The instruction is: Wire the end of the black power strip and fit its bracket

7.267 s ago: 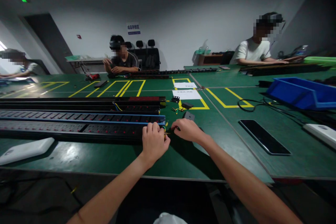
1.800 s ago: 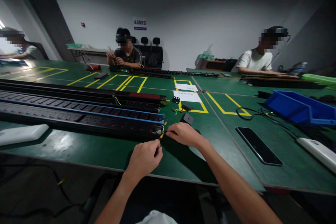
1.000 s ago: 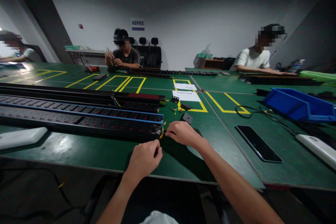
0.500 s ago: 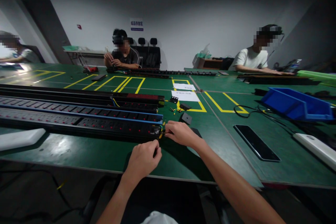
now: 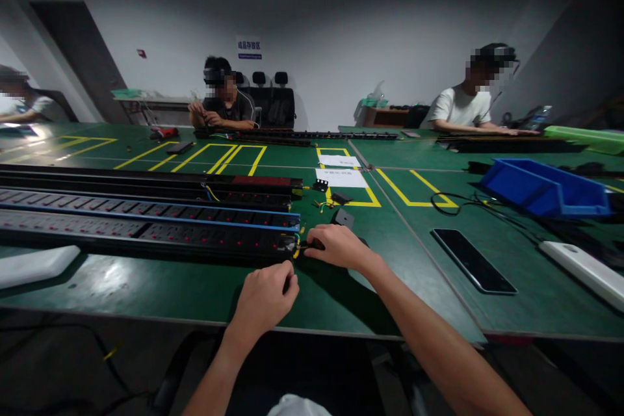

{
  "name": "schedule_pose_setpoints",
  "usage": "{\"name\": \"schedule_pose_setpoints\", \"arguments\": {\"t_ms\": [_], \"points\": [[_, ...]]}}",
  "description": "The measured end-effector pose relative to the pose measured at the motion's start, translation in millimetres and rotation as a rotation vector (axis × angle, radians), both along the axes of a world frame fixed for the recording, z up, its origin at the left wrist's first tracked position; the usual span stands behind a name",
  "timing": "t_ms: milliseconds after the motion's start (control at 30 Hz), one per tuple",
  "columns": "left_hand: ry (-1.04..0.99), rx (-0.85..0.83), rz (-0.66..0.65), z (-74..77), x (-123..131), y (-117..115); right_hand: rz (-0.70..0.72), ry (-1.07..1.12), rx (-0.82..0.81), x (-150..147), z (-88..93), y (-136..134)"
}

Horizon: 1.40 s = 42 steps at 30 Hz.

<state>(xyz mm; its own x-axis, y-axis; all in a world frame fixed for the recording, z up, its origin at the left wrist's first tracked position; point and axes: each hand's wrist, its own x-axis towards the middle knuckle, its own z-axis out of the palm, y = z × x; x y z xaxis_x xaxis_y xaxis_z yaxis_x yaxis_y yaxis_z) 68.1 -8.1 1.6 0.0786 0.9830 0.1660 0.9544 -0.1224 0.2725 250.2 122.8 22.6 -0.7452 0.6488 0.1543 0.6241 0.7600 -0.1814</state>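
A long black power strip (image 5: pixel 195 235) with red dots along its sockets lies across the table, its right end facing my hands. Short yellow-green wires (image 5: pixel 297 244) stick out of that end. My right hand (image 5: pixel 336 247) is closed in a pinch just right of the wires; a thin dark piece shows at its fingertips, too small to name. Nearer the table's front edge, my left hand (image 5: pixel 267 294) is curled closed below the strip's end, and whatever its fingers may hold is hidden. Behind lies a similar strip with blue edges (image 5: pixel 263 224).
Beyond my right hand lie a black end piece (image 5: pixel 343 218), small black parts (image 5: pixel 341 197) and paper sheets (image 5: pixel 341 178). To the right are a phone (image 5: pixel 472 261), a blue bin (image 5: pixel 546 188), a cable and a white bar (image 5: pixel 580 270). Several co-workers sit around the table.
The view has shifted slightly. My right hand stays by the wires with its fingers a little changed in pose; my left hand stays almost still.
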Motion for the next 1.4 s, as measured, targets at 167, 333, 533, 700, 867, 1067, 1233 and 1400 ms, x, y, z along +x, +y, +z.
{"name": "schedule_pose_setpoints", "arguments": {"t_ms": [167,333,533,700,867,1067,1233,1400], "points": [[-0.009,0.014,-0.01,0.1,-0.4,-0.4,-0.017,-0.02,-0.005,1.7,-1.6,2.1],[-0.015,0.012,-0.013,0.6,-0.6,-0.4,-0.034,-0.043,-0.008,4.1,-2.2,3.4],[-0.019,0.019,-0.015,-1.7,-0.9,1.1,-0.037,-0.045,-0.024,3.4,-2.2,3.1],[-0.02,0.015,-0.008,-2.1,-1.0,1.0,-0.035,-0.053,-0.049,3.2,-2.6,3.3],[-0.027,0.018,-0.011,-1.5,-1.3,1.0,-0.039,-0.044,-0.056,3.5,-2.6,3.0],[-0.028,0.022,-0.012,-1.7,-0.9,0.8,-0.041,-0.041,-0.059,3.3,-2.7,2.7],[-0.017,0.021,-0.01,-1.3,-0.5,1.0,-0.042,-0.054,-0.064,3.5,-2.5,2.3],[-0.013,0.022,-0.011,-2.2,-0.7,1.7,-0.04,-0.049,-0.064,4.1,-2.6,2.5]]}}
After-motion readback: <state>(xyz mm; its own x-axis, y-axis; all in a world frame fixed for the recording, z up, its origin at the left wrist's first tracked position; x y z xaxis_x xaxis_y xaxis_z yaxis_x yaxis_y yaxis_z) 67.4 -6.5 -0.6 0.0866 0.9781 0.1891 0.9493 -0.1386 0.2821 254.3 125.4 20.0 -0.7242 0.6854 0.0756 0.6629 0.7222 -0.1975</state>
